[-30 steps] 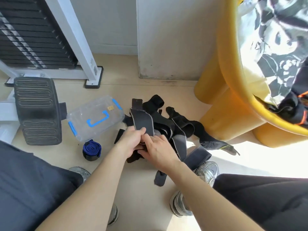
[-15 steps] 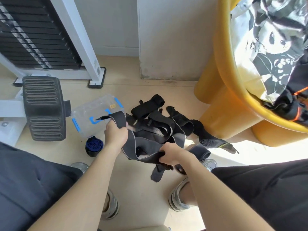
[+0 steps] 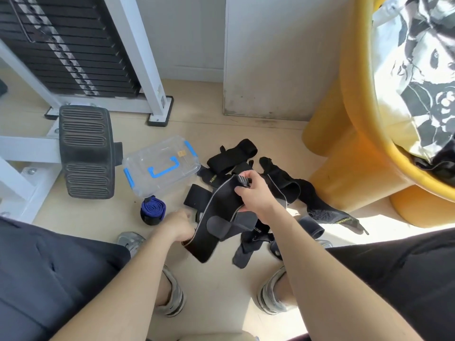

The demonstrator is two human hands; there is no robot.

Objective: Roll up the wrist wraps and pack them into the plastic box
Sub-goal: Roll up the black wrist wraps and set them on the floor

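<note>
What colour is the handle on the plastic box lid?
Blue handle on the clear plastic box; head view.

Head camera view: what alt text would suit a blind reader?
A person's right hand and left hand hold a black wrist wrap above a pile of black wraps on the floor. A closed clear plastic box and a rolled blue wrap lie to its left.

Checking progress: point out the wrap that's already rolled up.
The blue wrap, coiled on the floor beside the plastic box; the black wraps lie loose, unrolled.

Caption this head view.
Right hand and left hand hold a black wrap over the pile, beside the box.
</note>
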